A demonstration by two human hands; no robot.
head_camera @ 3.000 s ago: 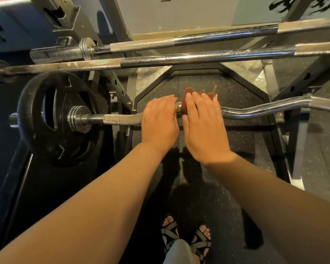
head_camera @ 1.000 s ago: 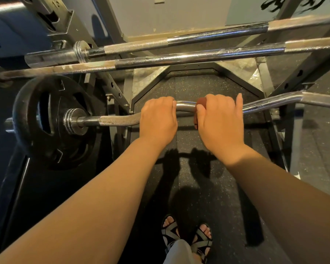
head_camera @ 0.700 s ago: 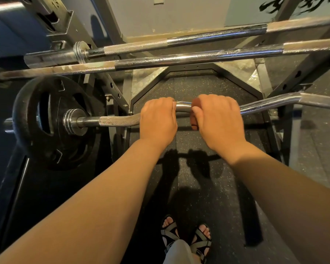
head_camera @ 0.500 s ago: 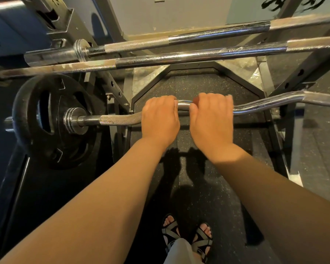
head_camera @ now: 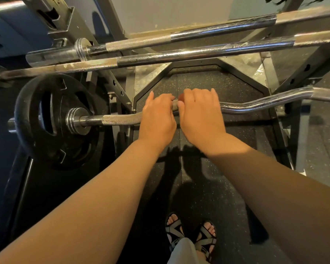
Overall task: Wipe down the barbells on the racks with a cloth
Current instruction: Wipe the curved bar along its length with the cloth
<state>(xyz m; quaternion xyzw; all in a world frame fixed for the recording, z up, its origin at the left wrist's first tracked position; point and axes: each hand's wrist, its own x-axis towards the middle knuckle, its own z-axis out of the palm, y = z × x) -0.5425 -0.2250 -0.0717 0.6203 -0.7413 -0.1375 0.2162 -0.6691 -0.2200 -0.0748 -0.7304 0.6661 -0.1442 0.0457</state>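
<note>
Dark gym floor (head_camera: 208, 187), both hands curled over curl bar (head_camera: 255, 105), cloth (head_camera: 181, 96) mostly hidden under right hand (head_camera: 200, 115), left hand (head_camera: 157, 119)

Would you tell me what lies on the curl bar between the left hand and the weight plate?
In the head view, only bare bar: a knurled stretch of the curl bar runs from the left hand to the collar against the weight plate.

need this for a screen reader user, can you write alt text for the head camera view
Two bare hands, left hand and right hand, grip the middle of a curved chrome curl bar carrying a black round weight plate; a sliver of reddish-brown cloth shows by the right hand. Two straight steel barbells rest above.
</note>
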